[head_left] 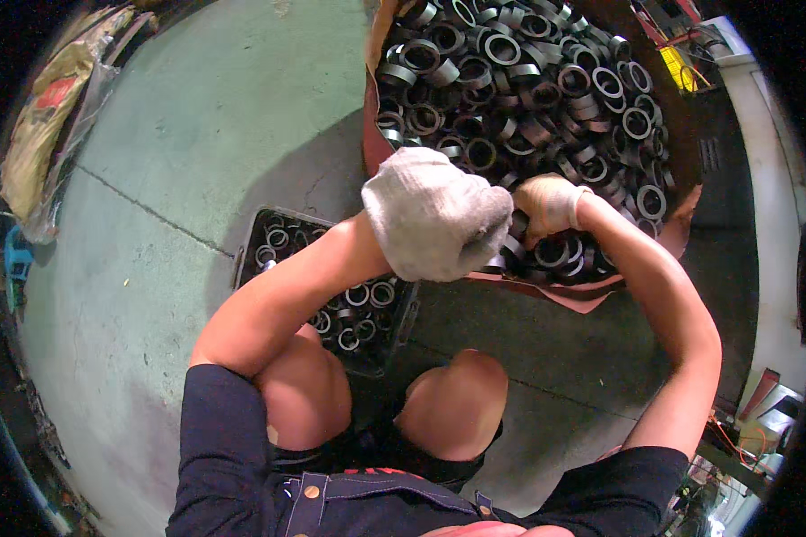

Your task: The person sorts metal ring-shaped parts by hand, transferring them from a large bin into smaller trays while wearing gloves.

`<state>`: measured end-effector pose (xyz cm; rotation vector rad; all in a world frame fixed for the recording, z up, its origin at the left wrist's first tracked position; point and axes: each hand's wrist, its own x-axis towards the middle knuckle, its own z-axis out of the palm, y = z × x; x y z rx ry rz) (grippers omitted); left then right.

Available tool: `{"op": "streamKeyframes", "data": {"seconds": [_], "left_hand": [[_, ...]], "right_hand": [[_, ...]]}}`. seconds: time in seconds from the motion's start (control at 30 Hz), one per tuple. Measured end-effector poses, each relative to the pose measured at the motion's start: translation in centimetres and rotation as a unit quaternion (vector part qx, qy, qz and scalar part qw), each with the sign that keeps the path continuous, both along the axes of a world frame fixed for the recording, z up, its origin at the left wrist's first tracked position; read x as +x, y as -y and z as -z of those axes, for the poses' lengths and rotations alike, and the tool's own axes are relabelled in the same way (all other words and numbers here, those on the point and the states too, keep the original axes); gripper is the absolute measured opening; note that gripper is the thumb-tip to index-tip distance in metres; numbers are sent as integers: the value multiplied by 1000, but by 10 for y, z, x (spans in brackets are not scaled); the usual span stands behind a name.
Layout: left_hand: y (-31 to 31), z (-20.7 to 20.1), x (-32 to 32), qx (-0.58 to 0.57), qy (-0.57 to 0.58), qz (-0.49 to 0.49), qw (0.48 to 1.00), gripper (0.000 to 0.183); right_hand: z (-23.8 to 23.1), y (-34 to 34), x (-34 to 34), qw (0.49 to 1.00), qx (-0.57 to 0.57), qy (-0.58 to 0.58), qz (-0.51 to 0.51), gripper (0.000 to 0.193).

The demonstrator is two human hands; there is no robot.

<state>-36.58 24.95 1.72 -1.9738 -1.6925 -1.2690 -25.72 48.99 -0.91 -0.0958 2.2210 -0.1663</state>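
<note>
A large cardboard-lined bin (375, 134) holds a heap of dark metal rings (501, 49). Above its near left edge is my left hand (434, 215), in a grey-white knit glove with darkened fingertips. Its fingers are curled closed, and whatever they hold is hidden. Close beside it, my right hand (549, 208), also gloved, dips into the near part of the heap. Its fingers bend down around a dark metal ring (518, 222), partly covered by the hand. A black plastic crate (246, 259) with more rings stands on the floor below my left forearm.
My knees (457, 403) are just behind the crate. Grey-green concrete floor (179, 161) spreads to the left, where a tan crumpled sack (49, 116) lies by the far edge. A pale machine or bench edge (766, 179) runs along the right, with orange cable (748, 438) lower down.
</note>
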Motion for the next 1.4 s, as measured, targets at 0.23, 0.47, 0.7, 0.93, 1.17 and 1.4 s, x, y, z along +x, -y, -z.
{"op": "streamKeyframes", "data": {"seconds": [0.23,0.47,0.7,0.93,1.17,1.4], "left_hand": [[-2,3,0,15,10,-4,1000,9],[-4,5,1,23,21,-15,999,10],[-3,2,-1,99,20,10,995,9],[-1,4,-1,113,8,18,993,10],[0,-1,4,37,-10,10,999,14],[7,1,0,51,-5,-30,998,8]], "right_hand": [[-9,7,-10,890,-347,-36,293,54],[-57,-3,4,869,-298,-210,334,49],[-135,81,75,849,-327,-310,277,58],[-67,163,81,903,-383,-154,118,43],[15,218,52,978,-151,-145,-13,43],[-104,149,81,906,-212,-354,96,44]]}}
